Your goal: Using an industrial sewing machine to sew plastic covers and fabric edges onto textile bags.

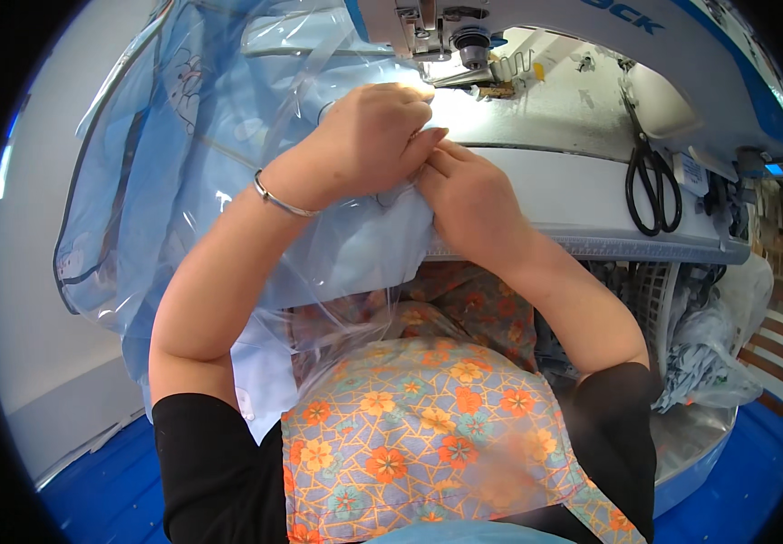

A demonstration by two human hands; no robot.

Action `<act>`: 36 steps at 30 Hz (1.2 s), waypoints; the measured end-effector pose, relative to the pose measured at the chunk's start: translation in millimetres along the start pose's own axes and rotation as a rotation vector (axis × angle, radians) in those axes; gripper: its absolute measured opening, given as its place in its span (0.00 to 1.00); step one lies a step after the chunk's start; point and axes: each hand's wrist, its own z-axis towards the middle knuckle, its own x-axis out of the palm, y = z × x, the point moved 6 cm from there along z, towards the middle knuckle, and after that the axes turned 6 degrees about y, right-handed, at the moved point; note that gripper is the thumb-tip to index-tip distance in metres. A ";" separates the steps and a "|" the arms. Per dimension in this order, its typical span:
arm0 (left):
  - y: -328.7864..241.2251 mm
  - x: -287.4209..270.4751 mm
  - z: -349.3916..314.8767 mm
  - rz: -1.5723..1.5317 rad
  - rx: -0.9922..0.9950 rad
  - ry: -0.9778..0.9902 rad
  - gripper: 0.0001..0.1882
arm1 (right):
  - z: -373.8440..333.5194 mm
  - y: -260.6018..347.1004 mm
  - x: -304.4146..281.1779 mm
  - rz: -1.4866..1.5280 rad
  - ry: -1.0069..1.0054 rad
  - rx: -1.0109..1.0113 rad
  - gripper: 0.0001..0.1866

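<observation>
Light blue fabric (373, 258) with a clear plastic layer over it spreads across the left side of the sewing table and hangs over its front edge. My left hand (378, 131) is closed on the edge of this fabric, just in front of the sewing machine's (700, 68) needle area. Close against it, my right hand (478, 199) has its fingers pinched at the same edge. The fingertips of both hands nearly meet, and they partly hide what lies between them. Dark binding (129, 181) runs along parts of the fabric.
Black-handled scissors (652, 186) lie on the right of the machine bed. A metal binder attachment (464, 80) sits beside the needle area. A ruler strip (582, 247) follows the table's front edge. Below right, a plastic bag (709, 344) holds fabric scraps, near a wooden chair (777, 349).
</observation>
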 end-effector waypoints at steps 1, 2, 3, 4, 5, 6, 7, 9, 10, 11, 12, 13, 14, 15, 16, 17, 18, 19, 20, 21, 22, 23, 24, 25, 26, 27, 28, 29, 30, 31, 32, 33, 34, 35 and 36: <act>0.3 -2.8 -0.6 -0.055 -0.038 0.016 0.09 | 1.1 -2.1 1.0 0.001 0.002 0.002 0.18; -1.8 -7.6 -0.6 -0.054 -0.042 0.017 0.09 | 2.5 -5.2 1.9 0.004 0.003 0.000 0.18; -5.4 -11.4 0.0 -0.066 -0.053 0.082 0.09 | 3.5 -7.0 1.6 -0.003 -0.021 -0.009 0.18; -8.8 -11.6 -1.7 -0.078 -0.065 0.148 0.08 | 2.4 -6.0 0.5 -0.010 -0.044 -0.018 0.18; -12.2 -12.2 -5.4 -0.079 -0.068 0.151 0.08 | 0.3 -2.9 -1.7 -0.006 -0.043 -0.018 0.18; -16.5 -14.9 -9.2 -0.080 -0.029 0.137 0.08 | 1.3 0.5 -1.1 0.023 0.026 -0.020 0.20; -21.5 -17.4 -12.9 -0.081 0.011 0.123 0.08 | 0.6 4.1 1.1 0.051 0.095 -0.021 0.21; -30.1 -21.4 -21.3 -0.037 0.028 0.080 0.08 | -11.8 22.3 5.9 0.067 0.011 -0.099 0.22; -36.0 -24.4 -24.4 0.006 0.043 0.035 0.08 | -19.8 35.4 4.2 0.082 -0.070 -0.178 0.23; -38.5 -23.7 -24.2 0.008 0.045 0.034 0.08 | -24.1 43.5 4.1 0.079 -0.072 -0.179 0.23; -39.1 -21.4 -22.6 0.057 0.036 0.041 0.10 | -27.5 49.6 4.1 0.144 -0.071 -0.171 0.23; -40.7 -18.5 -21.8 0.106 0.026 0.047 0.12 | -31.2 53.4 4.1 0.209 -0.070 -0.163 0.23; -44.6 -13.7 -23.3 0.107 0.026 0.045 0.12 | -36.6 55.6 7.2 0.207 -0.069 -0.164 0.23; -47.1 -4.0 -25.1 0.235 0.008 0.091 0.15 | -41.1 53.7 11.6 0.256 -0.081 -0.139 0.21; -48.3 4.5 -27.1 0.364 -0.011 0.136 0.19 | -44.3 51.7 14.2 0.305 -0.092 -0.113 0.19; -49.9 8.8 -29.0 0.365 -0.012 0.134 0.19 | -47.3 51.6 14.8 0.304 -0.092 -0.115 0.19; -51.3 11.3 -31.2 0.399 -0.016 0.107 0.21 | -50.3 50.6 13.4 0.327 -0.114 -0.106 0.17; -51.1 12.3 -32.3 0.434 -0.021 0.080 0.24 | -51.8 48.7 12.1 0.350 -0.136 -0.097 0.16; -49.0 13.2 -32.4 0.435 -0.021 0.079 0.24 | -50.9 46.6 12.3 0.349 -0.136 -0.097 0.16; -47.5 12.6 -32.3 0.453 -0.019 0.052 0.23 | -50.4 42.7 11.7 0.366 -0.157 -0.089 0.15; -46.0 11.4 -31.6 0.471 -0.018 0.024 0.23 | -49.4 39.0 10.9 0.382 -0.178 -0.081 0.14; -43.5 11.0 -29.9 0.471 -0.019 0.021 0.23 | -47.3 37.1 9.5 0.380 -0.176 -0.083 0.14; -42.0 9.0 -27.8 0.449 -0.018 0.022 0.22 | -44.1 35.6 8.2 0.368 -0.153 -0.066 0.14; -39.7 8.4 -26.0 0.428 -0.015 0.022 0.21 | -40.5 34.0 6.9 0.354 -0.130 -0.050 0.14; -35.9 9.2 -24.2 0.427 -0.018 0.019 0.21 | -36.9 32.8 4.8 0.353 -0.127 -0.053 0.14; -31.1 10.6 -21.7 0.395 -0.020 0.035 0.20 | -32.2 31.0 4.7 0.341 -0.086 -0.034 0.14; -25.8 11.9 -19.5 0.363 -0.022 0.051 0.19 | -27.7 29.0 4.9 0.328 -0.046 -0.015 0.14; -20.0 11.9 -18.2 0.364 -0.025 0.047 0.19 | -23.7 27.8 2.6 0.327 -0.043 -0.018 0.14; -15.7 9.7 -17.3 0.339 -0.001 0.021 0.16 | -19.1 24.8 2.5 0.329 -0.011 0.013 0.15; -12.1 7.4 -16.9 0.314 0.023 -0.005 0.14 | -15.1 21.5 4.0 0.332 0.021 0.043 0.15; -7.0 6.5 -16.0 0.317 0.017 -0.008 0.14 | -11.2 18.7 6.0 0.332 0.024 0.037 0.15; -8.0 1.3 -12.3 0.289 0.063 -0.061 0.12 | -8.3 12.4 10.0 0.313 0.042 0.063 0.15; -10.9 -3.5 -11.4 0.260 0.108 -0.113 0.12 | -6.9 8.2 13.3 0.295 0.061 0.089 0.15; -12.2 -5.6 -12.1 0.261 0.106 -0.115 0.12 | -7.2 7.3 14.1 0.295 0.063 0.086 0.15; -7.6 -2.1 -10.0 0.178 -0.020 0.066 0.14 | -7.1 10.6 13.2 0.179 0.047 0.018 0.15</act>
